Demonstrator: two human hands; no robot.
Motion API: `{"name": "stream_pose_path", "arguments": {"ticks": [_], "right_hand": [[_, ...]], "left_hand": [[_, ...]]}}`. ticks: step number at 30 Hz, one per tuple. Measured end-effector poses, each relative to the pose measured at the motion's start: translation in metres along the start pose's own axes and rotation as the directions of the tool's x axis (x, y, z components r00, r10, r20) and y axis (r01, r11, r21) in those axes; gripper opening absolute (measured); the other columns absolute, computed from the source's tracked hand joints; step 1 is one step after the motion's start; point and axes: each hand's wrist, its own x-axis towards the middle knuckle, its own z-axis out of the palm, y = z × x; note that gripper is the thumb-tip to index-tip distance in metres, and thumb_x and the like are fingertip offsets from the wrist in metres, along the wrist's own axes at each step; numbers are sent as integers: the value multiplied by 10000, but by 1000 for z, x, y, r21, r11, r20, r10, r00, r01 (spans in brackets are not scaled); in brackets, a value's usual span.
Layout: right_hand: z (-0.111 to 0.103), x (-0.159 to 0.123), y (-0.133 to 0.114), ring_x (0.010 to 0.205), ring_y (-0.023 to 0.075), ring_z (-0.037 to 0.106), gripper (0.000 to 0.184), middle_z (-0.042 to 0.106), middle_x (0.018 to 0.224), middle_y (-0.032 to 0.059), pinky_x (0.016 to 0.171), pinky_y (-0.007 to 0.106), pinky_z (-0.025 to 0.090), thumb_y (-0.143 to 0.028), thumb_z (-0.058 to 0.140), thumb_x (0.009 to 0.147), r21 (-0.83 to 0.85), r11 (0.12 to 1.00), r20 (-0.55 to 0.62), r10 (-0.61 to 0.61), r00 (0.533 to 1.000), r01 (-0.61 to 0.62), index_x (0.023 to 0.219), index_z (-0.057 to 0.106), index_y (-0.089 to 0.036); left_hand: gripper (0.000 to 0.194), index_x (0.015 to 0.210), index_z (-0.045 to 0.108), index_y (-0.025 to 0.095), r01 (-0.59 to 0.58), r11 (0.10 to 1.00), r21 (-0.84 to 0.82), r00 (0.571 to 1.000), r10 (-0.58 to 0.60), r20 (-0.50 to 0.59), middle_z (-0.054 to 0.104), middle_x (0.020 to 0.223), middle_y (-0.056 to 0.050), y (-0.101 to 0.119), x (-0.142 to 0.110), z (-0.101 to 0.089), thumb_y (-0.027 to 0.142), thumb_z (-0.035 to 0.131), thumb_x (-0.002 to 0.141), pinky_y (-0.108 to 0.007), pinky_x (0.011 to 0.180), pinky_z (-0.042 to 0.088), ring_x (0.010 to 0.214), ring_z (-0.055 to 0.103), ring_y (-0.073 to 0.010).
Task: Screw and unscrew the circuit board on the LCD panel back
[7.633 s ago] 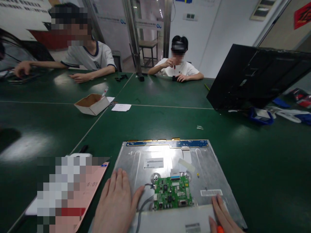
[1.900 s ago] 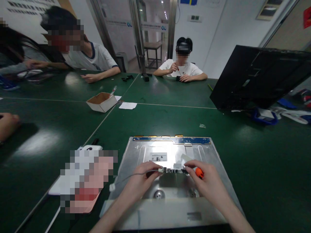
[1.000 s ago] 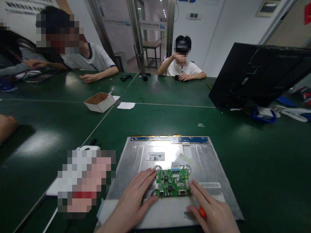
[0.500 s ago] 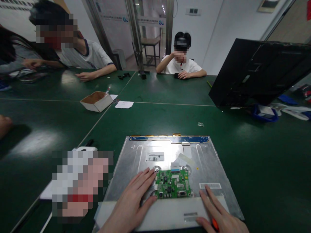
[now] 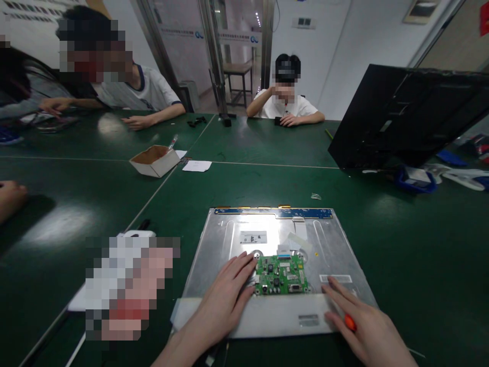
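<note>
A silver monitor back panel (image 5: pixel 336 244) lies flat on the green table (image 5: pixel 252 188) in front of me. A small green circuit board (image 5: pixel 281 275) sits on its near half. My left hand (image 5: pixel 223 300) rests flat on the panel just left of the board, fingers stretched out. My right hand (image 5: pixel 361 326) lies on the panel's near right corner with an orange-handled tool (image 5: pixel 349 322) tucked under the palm, fingers extended. A blue strip board (image 5: pixel 273 212) runs along the panel's far edge.
A black monitor housing (image 5: pixel 401 120) stands tilted at the right. An open cardboard box (image 5: pixel 154 160) and a white paper (image 5: pixel 196 165) lie mid-table. A pink and white sheet (image 5: pixel 130 285) is at my left. Other people sit at the far and left sides.
The circuit board, lifted on edge by both hands about two seconds ago, now lies flat again. My hands rest beside it, and the panel has slid slightly away and right in view.
</note>
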Motion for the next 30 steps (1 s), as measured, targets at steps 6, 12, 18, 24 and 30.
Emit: {"name": "stream_pose_path", "arguments": {"ticks": [6, 12, 18, 24, 30], "right_hand": [[-70, 15, 3, 835, 206, 720, 281, 744, 1027, 46, 714, 263, 581, -205, 567, 805, 443, 885, -377, 34, 926, 148, 1017, 735, -283], [-92, 67, 3, 746, 248, 681, 413, 713, 1065, 140, 631, 361, 566, -401, 505, 743, 959, 124, -262, 52, 964, 255, 1003, 730, -171], [-45, 132, -9, 335, 125, 461, 419, 570, 429, 57, 333, 227, 365, -450, 524, 726, 995, 2, 101, -16, 995, -101, 681, 732, -89], [-15, 152, -27, 279, 59, 199, 446, 316, 296, -52, 299, 194, 170, -476, 505, 745, 986, -76, 145, -32, 989, -147, 556, 686, -115], [5, 140, -34, 304, 62, 214, 410, 336, 340, -57, 323, 199, 198, -501, 514, 730, 983, -177, 60, 52, 997, -50, 566, 661, -156]], "left_hand": [[373, 1274, 504, 222, 4, 998, -69, 999, -7, -45, 579, 1263, -86, -1, 11, -13, 198, 483, 903, -446, 964, 479, 1153, 541, -259], [250, 1165, 541, 217, 38, 995, -88, 994, -47, -95, 613, 1128, -75, -4, 39, -24, 208, 459, 928, -434, 891, 486, 1058, 572, -254], [236, 1041, 579, 164, 99, 995, -9, 992, -100, -83, 579, 1022, -98, -23, 70, -18, 118, 567, 811, -415, 825, 478, 921, 574, -258], [73, 851, 596, 176, 49, 996, -76, 998, -52, -40, 606, 881, -45, -29, 81, -15, 113, 568, 826, -336, 755, 473, 844, 581, -216], [90, 849, 598, 174, 44, 991, -122, 997, -51, -50, 615, 862, -38, -31, 73, -15, 106, 541, 863, -312, 733, 469, 823, 586, -197]]}}
